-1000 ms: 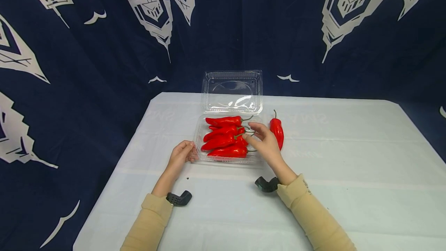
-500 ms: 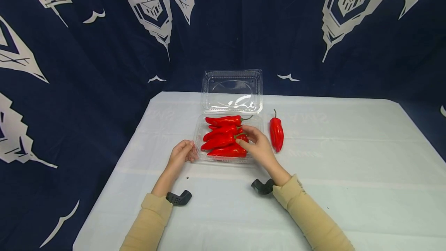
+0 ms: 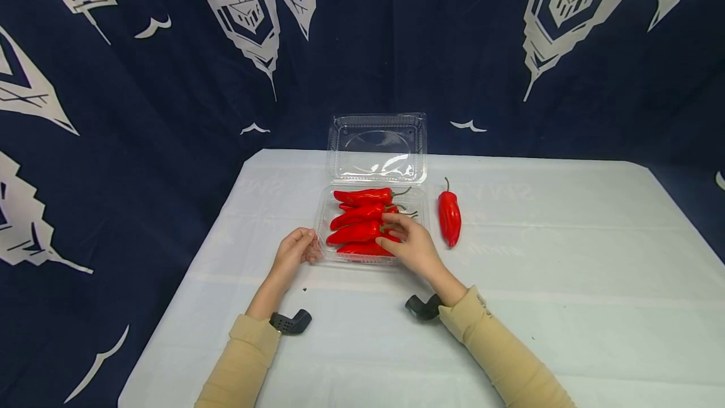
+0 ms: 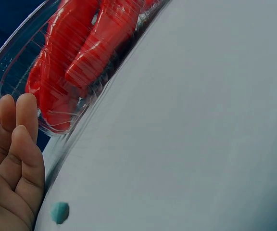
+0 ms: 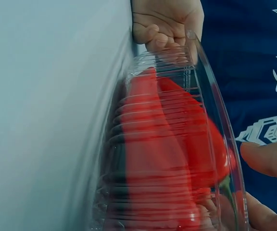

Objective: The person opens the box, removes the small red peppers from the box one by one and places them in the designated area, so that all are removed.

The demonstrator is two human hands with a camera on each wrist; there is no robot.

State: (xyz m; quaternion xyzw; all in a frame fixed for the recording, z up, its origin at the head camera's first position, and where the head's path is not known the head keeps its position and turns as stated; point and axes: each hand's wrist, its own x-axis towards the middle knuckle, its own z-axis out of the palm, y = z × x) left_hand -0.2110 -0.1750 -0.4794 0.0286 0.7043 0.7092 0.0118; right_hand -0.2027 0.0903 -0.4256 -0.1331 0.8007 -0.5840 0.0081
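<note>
A clear plastic clamshell container (image 3: 320, 219) holds several glossy red chili peppers (image 3: 357, 232) with green stems. My left hand (image 3: 296, 249) holds its left side; in the right wrist view the thumb lies at the rim, the fingers bent below it. My right hand (image 3: 416, 247) reaches over the right side, thumb and index finger spread around the stem end of a front pepper. In the right wrist view some of its fingertips show through the container wall, beside a green stem (image 5: 229, 195). A single red pepper (image 3: 449, 216) lies on the table outside, to the right.
The container's raised lid (image 3: 378, 137) leans back behind it. The white-covered table (image 3: 566, 269) meets a dark blue cloth (image 3: 476, 49) printed with white buildings and birds. A black wrist camera (image 3: 291, 323) sits on the left wrist, and another (image 3: 423, 307) on the right.
My right hand has moved left and down over the peppers, from their stems' tips to the front peppers' stem ends. The left hand and the container have stayed put.
</note>
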